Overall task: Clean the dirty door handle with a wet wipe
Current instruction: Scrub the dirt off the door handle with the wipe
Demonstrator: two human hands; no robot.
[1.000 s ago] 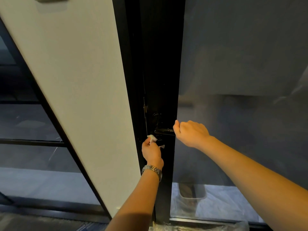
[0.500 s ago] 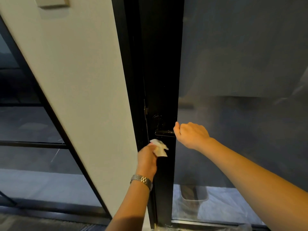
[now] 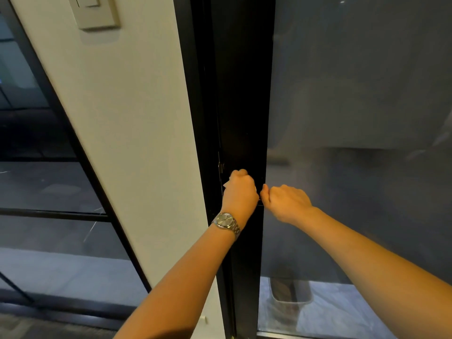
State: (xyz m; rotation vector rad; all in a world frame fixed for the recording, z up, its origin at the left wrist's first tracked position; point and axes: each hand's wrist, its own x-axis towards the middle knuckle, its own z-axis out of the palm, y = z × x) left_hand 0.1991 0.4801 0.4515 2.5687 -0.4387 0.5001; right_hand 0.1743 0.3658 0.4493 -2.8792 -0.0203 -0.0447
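Little of the door handle (image 3: 260, 203) shows: only a thin dark sliver between the two hands, just below the middle of the frame, set against the black door frame (image 3: 242, 94). The rest of it is hidden under the hands.

The left hand (image 3: 241, 192) lies over the handle's left part with its fingers curled tight round the wet wipe (image 3: 226, 184). One white corner of the wipe pokes out at the hand's left edge, and the hand presses it against the handle area. A silver wristwatch (image 3: 226, 222) sits on that wrist, face up.

The right hand (image 3: 285, 203) is just beside the left one, almost touching it. Its fingers are curled into a fist that seems to grip the handle's right end, with the thumb lying at the edge of the frame.

Right of the door frame a frosted glass panel (image 3: 354, 118) fills the right half of the picture. Through its lower part a pale bin (image 3: 291, 292) shows dimly. Left of the frame a white wall strip (image 3: 122, 118) runs slanting down the picture, with a beige switch plate (image 3: 94, 12) at the upper left. Further left is a dark glass partition (image 3: 49, 182) with black bars.
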